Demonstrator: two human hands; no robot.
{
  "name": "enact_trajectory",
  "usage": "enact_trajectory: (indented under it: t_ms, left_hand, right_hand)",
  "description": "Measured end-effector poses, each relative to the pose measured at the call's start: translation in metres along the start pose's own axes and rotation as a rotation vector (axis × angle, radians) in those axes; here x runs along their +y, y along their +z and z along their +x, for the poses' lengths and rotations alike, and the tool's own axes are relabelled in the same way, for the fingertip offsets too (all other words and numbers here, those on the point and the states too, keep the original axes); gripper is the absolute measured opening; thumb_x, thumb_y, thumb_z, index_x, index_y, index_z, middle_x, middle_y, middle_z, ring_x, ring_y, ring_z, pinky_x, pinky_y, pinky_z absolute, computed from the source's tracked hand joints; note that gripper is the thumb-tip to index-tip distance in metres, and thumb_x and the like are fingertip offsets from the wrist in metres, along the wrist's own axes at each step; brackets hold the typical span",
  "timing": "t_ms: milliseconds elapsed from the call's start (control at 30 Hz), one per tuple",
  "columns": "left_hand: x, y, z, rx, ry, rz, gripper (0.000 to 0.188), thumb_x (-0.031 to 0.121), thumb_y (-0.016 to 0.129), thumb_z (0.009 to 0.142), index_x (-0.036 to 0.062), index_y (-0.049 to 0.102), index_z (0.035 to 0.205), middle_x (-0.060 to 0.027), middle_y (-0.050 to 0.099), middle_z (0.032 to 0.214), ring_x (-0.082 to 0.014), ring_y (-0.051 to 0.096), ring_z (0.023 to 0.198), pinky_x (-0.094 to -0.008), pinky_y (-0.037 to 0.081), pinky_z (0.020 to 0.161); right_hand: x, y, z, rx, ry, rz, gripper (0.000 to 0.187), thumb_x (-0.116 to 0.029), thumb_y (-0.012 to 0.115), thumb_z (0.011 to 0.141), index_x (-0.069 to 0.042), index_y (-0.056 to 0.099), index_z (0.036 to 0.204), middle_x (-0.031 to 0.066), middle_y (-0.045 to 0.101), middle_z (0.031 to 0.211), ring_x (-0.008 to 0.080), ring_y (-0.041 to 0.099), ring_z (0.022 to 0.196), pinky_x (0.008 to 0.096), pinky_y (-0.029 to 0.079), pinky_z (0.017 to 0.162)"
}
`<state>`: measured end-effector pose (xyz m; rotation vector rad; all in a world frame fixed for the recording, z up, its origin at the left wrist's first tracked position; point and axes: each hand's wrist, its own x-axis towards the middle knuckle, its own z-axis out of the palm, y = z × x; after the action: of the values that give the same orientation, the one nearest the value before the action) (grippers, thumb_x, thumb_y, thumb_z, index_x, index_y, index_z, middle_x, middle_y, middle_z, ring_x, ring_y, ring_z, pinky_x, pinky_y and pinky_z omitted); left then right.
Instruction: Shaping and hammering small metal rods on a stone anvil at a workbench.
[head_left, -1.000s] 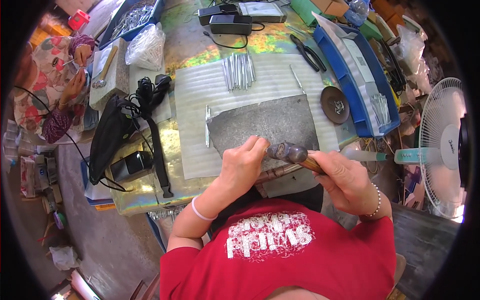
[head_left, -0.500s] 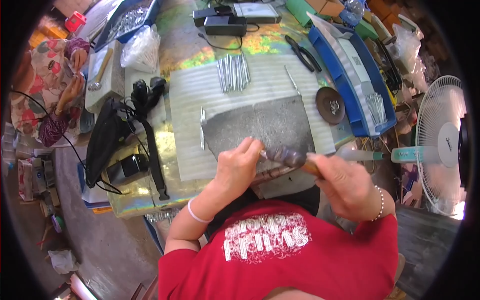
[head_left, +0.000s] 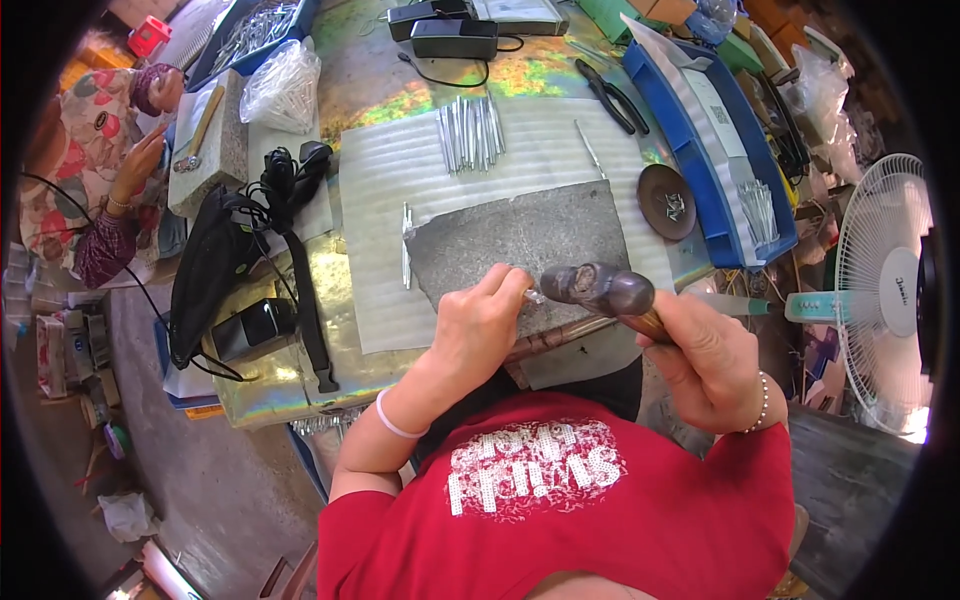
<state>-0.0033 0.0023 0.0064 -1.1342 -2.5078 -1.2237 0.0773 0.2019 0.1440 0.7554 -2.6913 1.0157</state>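
My right hand (head_left: 705, 350) is wrapped round the wooden handle of a hammer (head_left: 600, 288). The hammer's dark, rounded head is raised over the near right part of a grey stone slab (head_left: 520, 235). Beside it, the fingers of my left hand (head_left: 478, 318) pinch a small shiny metal piece (head_left: 535, 297) at the slab's near edge; most of it is hidden by the fingers. Beyond the slab lies a row of thin silver rods (head_left: 470, 135) on a white foam sheet (head_left: 375, 310). More thin rods (head_left: 406, 245) lie along the slab's left side, and a single rod (head_left: 590, 148) lies past its far right corner.
To the right are a brown dish (head_left: 655, 190) with small metal bits, black-handled pliers (head_left: 612, 98) and a blue bin (head_left: 690, 150). A black strapped pouch (head_left: 215, 285) lies left. Beyond it, another person's hand (head_left: 140, 165) is near a stone block (head_left: 225, 150) bearing another hammer (head_left: 203, 125).
The hammer has risen from beside my left fingertips, and its head looks larger and clearer. My left hand stays nearly in place. At the far left, the other person's hands have moved apart.
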Motion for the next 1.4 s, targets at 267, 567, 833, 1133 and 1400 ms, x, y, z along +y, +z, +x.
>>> enact_trajectory:
  t_ms: [267,567,833,1133,1400]
  left_hand:
    - [0.001,-0.003,-0.001,-0.049,-0.029,-0.004,0.015,-0.001,0.057,0.074,0.0081,0.052,0.085,-0.0084,0.053,0.075,-0.0297,0.058,0.055,-0.0375,0.046,0.045]
    - [0.009,-0.044,0.004,0.061,-0.623,-1.296,0.014,0.011,0.050,0.094,-0.0022,0.056,0.094,-0.0131,0.064,0.087,-0.0165,0.065,0.064,-0.0243,0.054,0.058]
    - [0.006,-0.049,0.000,0.148,-0.639,-1.665,0.019,0.018,0.049,0.095,-0.0006,0.055,0.097,-0.0159,0.063,0.093,-0.0169,0.066,0.065,-0.0229,0.055,0.058]
    - [0.003,-0.045,0.003,0.161,-0.678,-1.580,0.020,0.014,0.051,0.094,0.0008,0.048,0.109,-0.0161,0.063,0.090,-0.0162,0.064,0.062,-0.0212,0.052,0.056]
    - [0.013,-0.046,-0.007,0.089,-0.682,-1.321,0.020,0.014,0.051,0.094,0.0005,0.047,0.109,-0.0142,0.064,0.087,-0.0161,0.063,0.065,-0.0246,0.052,0.061]
  right_hand:
    - [-0.008,-0.003,0.005,-0.084,-0.033,-0.182,0.044,0.006,0.066,0.070,0.009,0.054,0.112,0.0185,0.060,0.087,0.0251,0.062,0.068,0.0315,0.049,0.051]
    - [0.033,0.030,-0.009,0.086,0.262,-0.091,0.043,0.005,0.058,0.080,-0.001,0.050,0.122,0.0153,0.057,0.084,0.0316,0.057,0.065,0.0349,0.047,0.058]
    - [0.079,0.080,-0.022,-0.014,0.413,-0.435,0.045,-0.004,0.060,0.078,-0.005,0.048,0.121,0.0137,0.052,0.092,0.0316,0.056,0.074,0.0406,0.047,0.061]
    - [0.119,0.054,0.006,0.077,0.326,-0.254,0.027,-0.008,0.058,0.082,0.001,0.054,0.107,0.0161,0.056,0.087,0.0315,0.056,0.079,0.0367,0.046,0.072]
    - [0.277,0.067,0.088,-0.057,0.603,-0.491,0.026,-0.013,0.053,0.077,0.003,0.053,0.097,0.0255,0.062,0.091,0.0406,0.060,0.088,0.0464,0.047,0.075]
